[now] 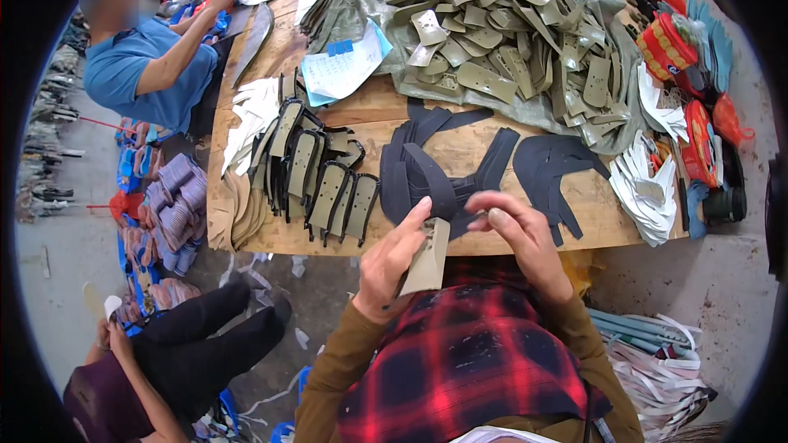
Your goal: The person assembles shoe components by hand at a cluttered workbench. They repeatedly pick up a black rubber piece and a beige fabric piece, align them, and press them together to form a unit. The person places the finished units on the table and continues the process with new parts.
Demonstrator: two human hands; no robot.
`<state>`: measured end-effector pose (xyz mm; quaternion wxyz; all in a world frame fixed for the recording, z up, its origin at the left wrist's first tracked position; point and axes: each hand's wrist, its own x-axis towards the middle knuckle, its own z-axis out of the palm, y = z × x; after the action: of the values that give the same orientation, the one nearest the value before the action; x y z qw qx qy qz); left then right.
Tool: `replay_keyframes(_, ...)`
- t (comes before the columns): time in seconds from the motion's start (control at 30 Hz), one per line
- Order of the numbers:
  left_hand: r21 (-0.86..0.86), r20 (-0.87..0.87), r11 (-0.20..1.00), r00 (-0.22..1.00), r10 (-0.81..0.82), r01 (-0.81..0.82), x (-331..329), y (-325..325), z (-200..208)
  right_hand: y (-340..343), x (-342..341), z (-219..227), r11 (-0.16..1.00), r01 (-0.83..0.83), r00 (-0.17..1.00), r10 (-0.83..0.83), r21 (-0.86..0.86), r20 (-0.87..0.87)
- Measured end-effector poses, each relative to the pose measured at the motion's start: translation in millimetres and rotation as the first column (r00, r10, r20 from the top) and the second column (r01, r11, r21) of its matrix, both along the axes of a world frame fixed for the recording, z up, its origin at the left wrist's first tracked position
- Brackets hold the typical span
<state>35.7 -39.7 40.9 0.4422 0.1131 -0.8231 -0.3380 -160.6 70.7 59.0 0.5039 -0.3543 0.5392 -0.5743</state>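
Observation:
My left hand [388,267] is closed around an olive-tan flat plate [428,261] with small holes near its upper end, held upright in front of my body. Its thumb and fingers press the plate from the side. To the right of it, my right hand [525,239] hovers at the table's near edge, fingers partly bent and apart, the tips slightly blurred; I see nothing in it. Just beyond both hands lie dark grey cut fabric pieces [410,172], with another stack of dark pieces [552,166] further right.
On the wooden table [373,125] stand several black-edged olive plates [316,184] at left. A large heap of olive plates [501,33] lies at the back on plastic sheeting. White pieces [644,189] lie right. One person [152,66] works far left; another [131,390] sits lower left.

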Motion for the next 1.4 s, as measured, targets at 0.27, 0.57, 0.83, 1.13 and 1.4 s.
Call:
replay_keyframes(0.27,0.048,0.121,0.998,0.992,-0.034,0.028,6.9,12.6,11.3,-28.3,19.3,3.1,0.998,-0.061,0.998,0.061,0.004,0.025)
replay_keyframes(0.57,-0.026,0.281,0.996,0.956,0.090,-0.087,1.2,18.5,0.9,-22.5,33.6,-1.4,0.987,0.128,0.915,-0.154,-0.093,-0.372)
replay_keyframes(0.83,0.002,0.388,0.981,0.905,0.177,-0.193,-4.2,21.5,-15.5,-19.5,29.0,17.9,0.991,0.125,0.877,-0.090,0.042,-0.473)
replay_keyframes(1.13,-0.091,0.337,0.980,0.920,0.198,-0.177,-16.0,19.5,-24.1,-12.5,25.9,16.0,0.990,0.136,0.962,-0.124,0.031,-0.244)
replay_keyframes(1.4,-0.067,0.377,0.982,0.907,0.188,-0.176,-19.0,24.8,-27.9,-8.7,27.5,17.0,0.985,0.173,0.980,-0.170,0.018,-0.106)
